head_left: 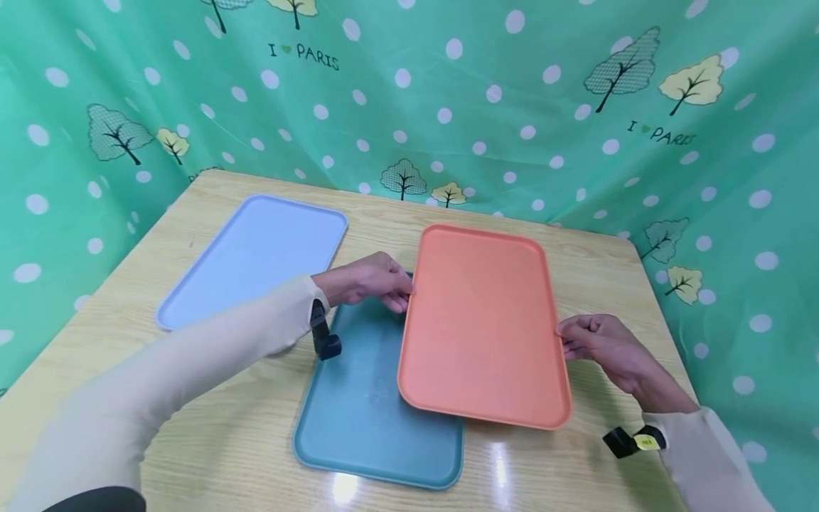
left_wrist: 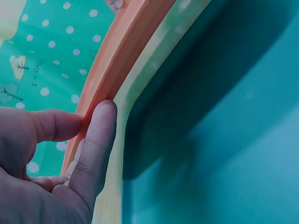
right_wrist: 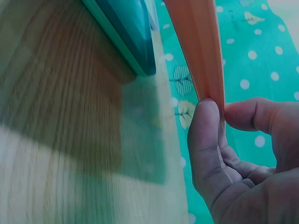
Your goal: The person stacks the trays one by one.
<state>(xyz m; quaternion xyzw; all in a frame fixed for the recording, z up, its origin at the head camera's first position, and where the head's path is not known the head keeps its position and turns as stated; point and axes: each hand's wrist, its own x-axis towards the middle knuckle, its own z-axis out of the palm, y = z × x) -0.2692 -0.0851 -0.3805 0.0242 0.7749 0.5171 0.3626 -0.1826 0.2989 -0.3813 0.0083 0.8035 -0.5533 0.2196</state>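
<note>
Orange tray is up off the tabletop, held between two hands.

Head view: left hand grips its left long rim, a bit toward the far end; right hand grips the right long rim, around the middle and nearer the person. So neither hand is closer, both are in contact. Tray lies directly right of the left hand and directly left of the right hand. Long axis runs near-to-far, slightly skewed, crosswise to the line between the hands. Key relation, my read: orange over teal tray, offset right. It covers the far right part of teal; teal's near end and left strip show, and orange's right side overhangs bare wood. Long axes look roughly parallel. Blue tray is on the tabletop to the left, beyond the left forearm, apart from orange. Dotted green cloth behind.

Left wrist view: fingers pinch the orange rim from both faces, firm contact. Teal is beyond and below, with shadow across it; strip of pale wood visible between the two. Clearance height: can't tell.

Right wrist view: same pinch on the opposite rim, tray edge extending up from the fingertips. Teal's corner and shadowed wood off to the left, not touching this hand.
</note>
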